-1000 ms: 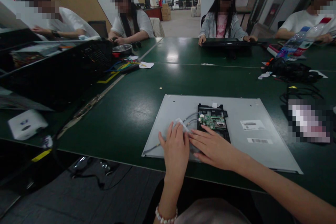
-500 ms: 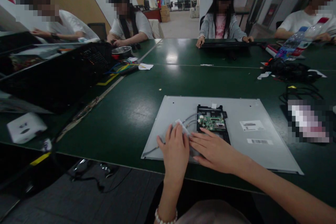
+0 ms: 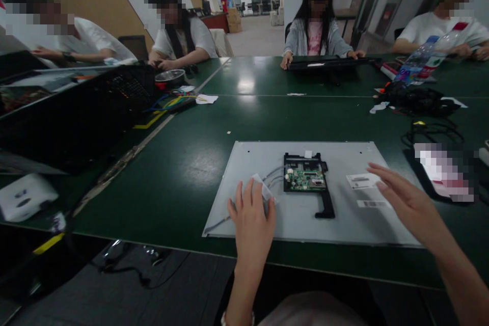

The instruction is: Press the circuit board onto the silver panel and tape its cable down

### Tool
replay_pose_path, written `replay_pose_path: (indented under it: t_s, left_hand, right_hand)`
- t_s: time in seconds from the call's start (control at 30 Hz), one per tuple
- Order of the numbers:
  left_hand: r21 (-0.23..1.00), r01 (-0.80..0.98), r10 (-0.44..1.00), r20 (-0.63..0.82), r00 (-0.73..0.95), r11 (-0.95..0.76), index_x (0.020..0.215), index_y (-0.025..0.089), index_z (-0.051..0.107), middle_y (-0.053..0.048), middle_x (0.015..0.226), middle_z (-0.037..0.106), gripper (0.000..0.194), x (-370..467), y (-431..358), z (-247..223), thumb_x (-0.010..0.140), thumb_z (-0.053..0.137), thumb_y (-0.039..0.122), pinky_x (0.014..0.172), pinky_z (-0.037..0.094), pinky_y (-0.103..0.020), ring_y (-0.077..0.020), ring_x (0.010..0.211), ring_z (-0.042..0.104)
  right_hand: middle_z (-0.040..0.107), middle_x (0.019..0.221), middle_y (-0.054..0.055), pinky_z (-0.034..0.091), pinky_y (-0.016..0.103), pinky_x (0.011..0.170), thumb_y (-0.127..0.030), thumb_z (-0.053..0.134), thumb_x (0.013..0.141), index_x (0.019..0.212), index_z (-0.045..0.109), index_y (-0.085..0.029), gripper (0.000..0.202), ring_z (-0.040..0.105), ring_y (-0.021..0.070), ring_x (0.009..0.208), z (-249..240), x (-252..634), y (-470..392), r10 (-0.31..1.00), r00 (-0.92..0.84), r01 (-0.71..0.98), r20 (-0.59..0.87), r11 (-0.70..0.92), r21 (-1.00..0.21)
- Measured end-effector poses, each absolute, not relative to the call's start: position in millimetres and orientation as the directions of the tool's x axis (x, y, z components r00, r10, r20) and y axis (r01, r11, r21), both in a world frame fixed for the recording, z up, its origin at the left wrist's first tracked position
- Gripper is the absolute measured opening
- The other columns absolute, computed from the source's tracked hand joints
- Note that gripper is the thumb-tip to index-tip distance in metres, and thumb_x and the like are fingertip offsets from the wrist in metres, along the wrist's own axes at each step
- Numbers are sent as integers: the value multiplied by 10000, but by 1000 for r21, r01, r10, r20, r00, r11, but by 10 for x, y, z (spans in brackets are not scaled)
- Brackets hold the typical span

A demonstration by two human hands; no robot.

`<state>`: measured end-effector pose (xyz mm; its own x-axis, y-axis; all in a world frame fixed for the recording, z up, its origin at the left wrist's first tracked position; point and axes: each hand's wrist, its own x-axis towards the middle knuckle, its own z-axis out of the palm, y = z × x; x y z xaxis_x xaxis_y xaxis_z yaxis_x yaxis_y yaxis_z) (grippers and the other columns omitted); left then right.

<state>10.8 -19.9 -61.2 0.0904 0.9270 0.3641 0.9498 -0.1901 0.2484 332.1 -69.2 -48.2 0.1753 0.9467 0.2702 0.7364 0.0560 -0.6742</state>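
A grey metal display panel lies back side up at the near edge of the green table. On its middle sits a black plastic bracket with a green circuit board. Grey cables run leftward from the board, under a whitish piece of tape or film. My left hand rests over that piece and the cables, fingers spread; its fingertips partly hide them. Over the panel's right side hovers my right hand, fingers stretched out and holding nothing, near a white label.
A phone and a coiled black cable lie to the right. A large black casing and a white box-like object stand at left. Plastic bottles are at far right. Several people sit across the table.
My right hand has left the spot beside my left hand and moved right over the panel, uncovering the bracket's lower arm. My left hand stays nearly in place. The view has shifted slightly.
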Motion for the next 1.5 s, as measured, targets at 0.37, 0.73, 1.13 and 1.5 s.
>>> replay_pose_path:
  t_s: [0.37, 0.73, 1.13, 1.5]
  left_hand:
    - [362, 879, 857, 506, 94, -310, 1249, 185, 559, -160, 1396, 570, 305, 57, -188, -632, 953, 513, 240, 1105, 322, -623, -356, 1403, 406]
    - [423, 819, 793, 606, 62, -388, 1326, 187, 516, -165, 1379, 567, 396, 44, -202, -633, 931, 539, 201, 1111, 369, -559, -318, 1387, 434]
    - [210, 857, 686, 698, 206, -471, 1360, 152, 516, -166, 1341, 607, 438, 63, -258, -638, 922, 547, 155, 1145, 337, -506, -288, 1352, 487]
    - [202, 844, 691, 680, 244, -497, 1390, 134, 476, -175, 1328, 612, 467, 56, -283, -588, 931, 552, 169, 1145, 345, -487, -272, 1331, 508]
  right_hand:
    - [472, 1540, 91, 337, 496, 1170, -542, 590, 874, 1454, 470, -248, 660, 419, 315, 1417, -700, 3743, -914, 890, 445, 408, -97, -298, -863]
    - [522, 1502, 67, 315, 529, 1180, -527, 643, 859, 1391, 536, -295, 590, 446, 307, 1403, -762, 3711, -893, 848, 523, 263, -84, -254, -931]
    - [538, 1486, 88, 311, 553, 1172, -560, 604, 877, 1352, 577, -282, 550, 435, 335, 1407, -722, 3412, -886, 882, 464, 316, -85, -254, -914]
    - [436, 1558, 68, 375, 567, 1133, -485, 546, 931, 1366, 559, -323, 464, 419, 324, 1420, -700, 2919, -878, 980, 155, 679, 126, -13, -734]
